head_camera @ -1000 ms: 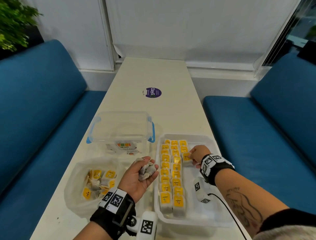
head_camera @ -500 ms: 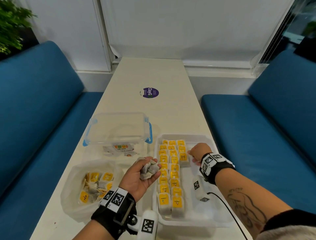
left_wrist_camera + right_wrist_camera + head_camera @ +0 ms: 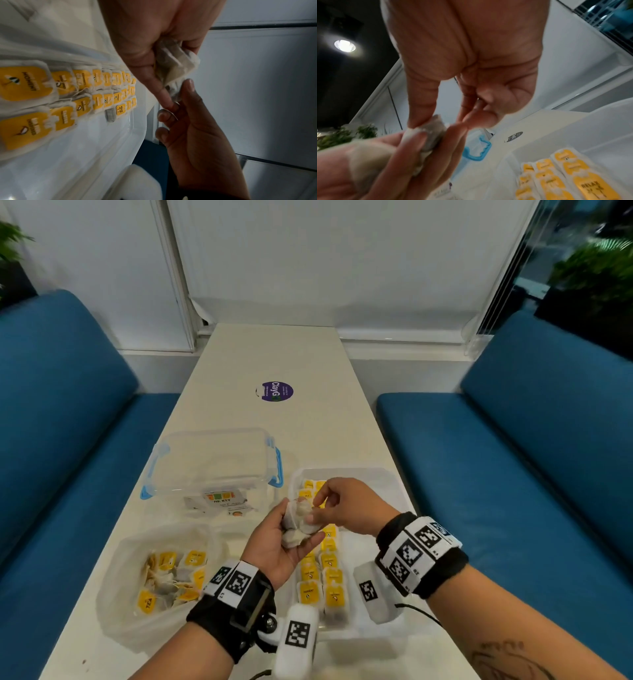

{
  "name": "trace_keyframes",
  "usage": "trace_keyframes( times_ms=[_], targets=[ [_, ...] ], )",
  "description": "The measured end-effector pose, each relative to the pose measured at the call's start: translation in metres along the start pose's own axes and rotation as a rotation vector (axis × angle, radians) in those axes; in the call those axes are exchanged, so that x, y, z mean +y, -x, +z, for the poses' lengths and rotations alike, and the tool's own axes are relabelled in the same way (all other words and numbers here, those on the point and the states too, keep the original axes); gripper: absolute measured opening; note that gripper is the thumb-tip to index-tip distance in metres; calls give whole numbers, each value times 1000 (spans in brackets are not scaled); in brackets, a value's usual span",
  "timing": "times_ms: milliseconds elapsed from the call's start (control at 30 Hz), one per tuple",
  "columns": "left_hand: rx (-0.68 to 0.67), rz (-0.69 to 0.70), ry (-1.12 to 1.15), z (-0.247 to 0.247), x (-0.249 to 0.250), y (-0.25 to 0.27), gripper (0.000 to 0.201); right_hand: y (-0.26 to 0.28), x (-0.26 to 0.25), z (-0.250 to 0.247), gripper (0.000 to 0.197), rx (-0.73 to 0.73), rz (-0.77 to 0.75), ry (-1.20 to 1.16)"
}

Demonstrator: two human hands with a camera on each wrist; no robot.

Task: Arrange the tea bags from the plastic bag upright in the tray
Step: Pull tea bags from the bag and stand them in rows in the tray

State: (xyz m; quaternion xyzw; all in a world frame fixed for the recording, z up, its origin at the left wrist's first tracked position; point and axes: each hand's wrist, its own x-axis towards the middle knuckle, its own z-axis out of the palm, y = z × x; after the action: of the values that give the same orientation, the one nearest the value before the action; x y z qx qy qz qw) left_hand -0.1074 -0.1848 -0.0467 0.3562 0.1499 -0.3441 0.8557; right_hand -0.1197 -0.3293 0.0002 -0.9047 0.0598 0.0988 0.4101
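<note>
My left hand (image 3: 299, 522) is palm up over the tray's left edge and grips a small bunch of grey tea bags (image 3: 294, 537). My right hand (image 3: 313, 510) meets it from the right and pinches one bag of the bunch. The right wrist view shows this tea bag (image 3: 435, 129) between the thumb and a finger of my right hand (image 3: 440, 124). The white tray (image 3: 387, 484) holds rows of upright tea bags with yellow tags (image 3: 322, 583). At the near left lies the plastic bag (image 3: 130, 559), with more tea bags (image 3: 171, 577) inside.
A clear lidded box with blue clasps (image 3: 212, 463) stands behind the plastic bag. A purple round sticker (image 3: 274, 391) lies further up the long white table (image 3: 274, 354). Blue benches (image 3: 61, 422) flank the table on both sides.
My right hand left the tea bags in the tray and moved left to the bunch in my left hand. The left hand rose a little toward it.
</note>
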Motion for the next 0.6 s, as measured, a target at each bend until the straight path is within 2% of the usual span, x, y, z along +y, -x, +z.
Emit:
trace_keyframes(
  times_ms=[133, 233, 367, 467, 600],
  targets=[
    [-32, -8, -66, -2, -5, 5, 31, 3, 3, 9, 24, 51, 1, -18],
    [-49, -13, -94, -4, -5, 8, 32, 5, 3, 7, 14, 26, 27, -51],
    [-49, -11, -154, -3, -5, 10, 31, 6, 1, 9, 19, -16, 3, -66],
    [-45, -23, -118, -3, -4, 12, 32, 7, 1, 11, 25, 58, 13, -210],
    [24, 33, -111, -3, -4, 13, 27, 7, 4, 11, 20, 173, 13, -265]
  ],
)
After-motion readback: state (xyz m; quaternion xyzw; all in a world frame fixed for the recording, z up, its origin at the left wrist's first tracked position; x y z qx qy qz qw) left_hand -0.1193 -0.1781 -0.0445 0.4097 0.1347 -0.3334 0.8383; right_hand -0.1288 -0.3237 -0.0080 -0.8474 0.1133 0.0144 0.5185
